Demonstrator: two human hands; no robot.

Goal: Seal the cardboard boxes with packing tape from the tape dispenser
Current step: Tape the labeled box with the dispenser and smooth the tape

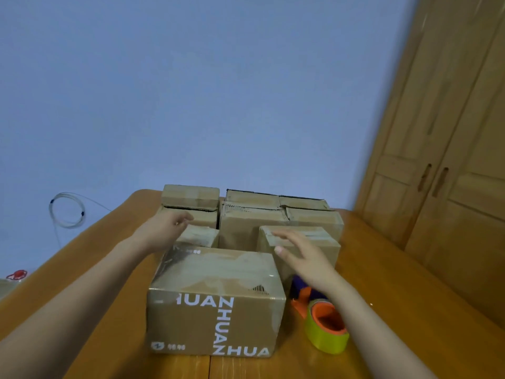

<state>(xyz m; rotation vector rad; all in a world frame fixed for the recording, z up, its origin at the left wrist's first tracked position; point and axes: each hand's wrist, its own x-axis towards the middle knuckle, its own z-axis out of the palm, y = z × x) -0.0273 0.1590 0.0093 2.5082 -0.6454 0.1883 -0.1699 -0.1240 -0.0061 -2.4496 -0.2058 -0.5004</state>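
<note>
Head view shows a closed cardboard box (216,302) standing nearest the person on a wooden table (396,283), white "ZHUAN" lettering printed across its front face and glossy tape already shining on its top. Just to its right lies the tape dispenser (318,321), an orange frame carrying a roll of yellow-green packing tape, with a purple part behind it partly hidden by the right forearm.

Behind the printed box sit more plain boxes: a small box (199,235) at left centre, a right-hand box (303,242) whose top flaps meet along a seam, and a back row of larger boxes (254,212) stacked against each other.

Left hand (166,228) reaches over the small box with fingers loosely curled, gripping nothing visible. Right hand (300,255) hovers with straight, spread fingers over the near corner of the right-hand box; whether it touches the cardboard cannot be told.

A coil of clear cable (67,210) hangs on the blue wall (191,91) at left. A wooden wardrobe (451,160) stands at right.
</note>
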